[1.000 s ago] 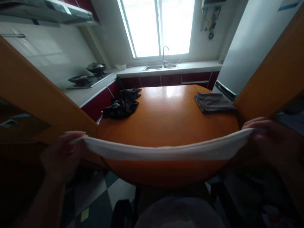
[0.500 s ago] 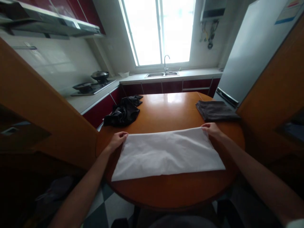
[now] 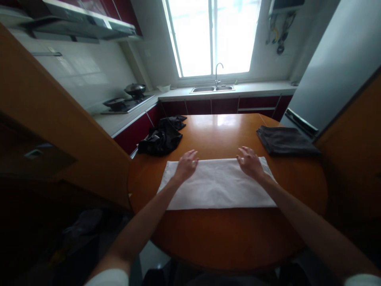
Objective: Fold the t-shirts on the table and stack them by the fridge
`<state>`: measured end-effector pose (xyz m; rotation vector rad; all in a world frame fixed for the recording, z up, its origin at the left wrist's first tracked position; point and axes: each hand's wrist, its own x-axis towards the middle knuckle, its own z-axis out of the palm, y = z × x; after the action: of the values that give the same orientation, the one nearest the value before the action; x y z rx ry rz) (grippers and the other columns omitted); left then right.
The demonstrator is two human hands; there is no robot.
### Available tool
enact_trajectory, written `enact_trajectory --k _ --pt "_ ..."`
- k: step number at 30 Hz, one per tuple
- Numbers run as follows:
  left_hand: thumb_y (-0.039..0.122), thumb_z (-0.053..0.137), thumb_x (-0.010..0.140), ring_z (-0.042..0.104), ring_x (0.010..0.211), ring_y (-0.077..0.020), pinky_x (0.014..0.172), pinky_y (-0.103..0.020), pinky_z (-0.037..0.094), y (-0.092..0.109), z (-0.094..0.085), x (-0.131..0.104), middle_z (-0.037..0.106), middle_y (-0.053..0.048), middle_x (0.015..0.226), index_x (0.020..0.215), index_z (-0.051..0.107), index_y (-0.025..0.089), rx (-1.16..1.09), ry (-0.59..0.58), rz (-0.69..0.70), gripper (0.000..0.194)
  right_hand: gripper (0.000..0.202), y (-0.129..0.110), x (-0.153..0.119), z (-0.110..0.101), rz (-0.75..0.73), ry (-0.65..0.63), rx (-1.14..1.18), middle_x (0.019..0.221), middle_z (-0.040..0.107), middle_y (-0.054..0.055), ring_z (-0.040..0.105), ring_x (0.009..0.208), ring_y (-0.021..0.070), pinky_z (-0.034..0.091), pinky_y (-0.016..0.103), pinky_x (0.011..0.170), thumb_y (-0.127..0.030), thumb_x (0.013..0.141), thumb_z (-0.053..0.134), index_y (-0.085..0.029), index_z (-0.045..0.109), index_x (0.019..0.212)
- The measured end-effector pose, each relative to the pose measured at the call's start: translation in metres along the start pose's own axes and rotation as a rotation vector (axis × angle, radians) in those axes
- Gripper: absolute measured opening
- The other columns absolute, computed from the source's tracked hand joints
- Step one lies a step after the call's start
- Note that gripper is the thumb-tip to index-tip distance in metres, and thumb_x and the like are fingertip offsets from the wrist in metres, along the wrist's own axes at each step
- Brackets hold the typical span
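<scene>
Hands loosely spread over white cloth, black fabric left, folded grey cloth right (both beyond it).

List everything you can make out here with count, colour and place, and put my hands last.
White cloth: one, white, flat on the table's near half
Folded cloth: one, dark grey, table's right side
Crumpled cloth: one, black, table's left side
Table: one, orange-brown, centre
Pans: two, dark, on the left-hand stove
Range hood: one, grey, upper left
Sink: one, silver, under the window
Tap: one, silver, at the sink
Window: one, bright white, back wall
Fridge: one, silver-grey, right
Lower cabinets: several, dark red, under the counter
Left hand: one, bare, over the white cloth's far edge
Right hand: one, bare, over the same edge, further right
</scene>
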<state>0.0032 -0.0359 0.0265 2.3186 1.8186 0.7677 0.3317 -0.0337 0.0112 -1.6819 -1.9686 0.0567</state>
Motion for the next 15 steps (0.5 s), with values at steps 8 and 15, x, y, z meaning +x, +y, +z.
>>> enact_trajectory --k 8,15 --pt "0.049 0.037 0.103 0.021 0.154 -0.0330 0.123 -0.059 0.017 0.068 0.064 -0.028 0.027 -0.010 0.166 0.157 0.038 0.028 0.200 -0.268 0.170 0.058 0.066 -0.061 -0.039 0.044 -0.061 -0.318 -0.111 0.167 0.020 0.017 0.013 0.156 0.0281 0.004 0.051 0.124 -0.042 0.101 0.036 -0.008 0.031 0.158" --pt "0.048 0.037 0.102 0.023 0.153 -0.0331 0.122 -0.057 0.019 0.060 0.062 -0.021 0.029 -0.008 0.166 0.157 0.039 0.029 0.236 -0.270 0.170 0.058 0.071 -0.038 -0.034 0.029 -0.047 -0.335 -0.121 0.168 0.018 0.014 0.012 0.156 0.0256 0.003 0.050 0.124 -0.050 0.102 0.031 -0.009 0.026 0.160"
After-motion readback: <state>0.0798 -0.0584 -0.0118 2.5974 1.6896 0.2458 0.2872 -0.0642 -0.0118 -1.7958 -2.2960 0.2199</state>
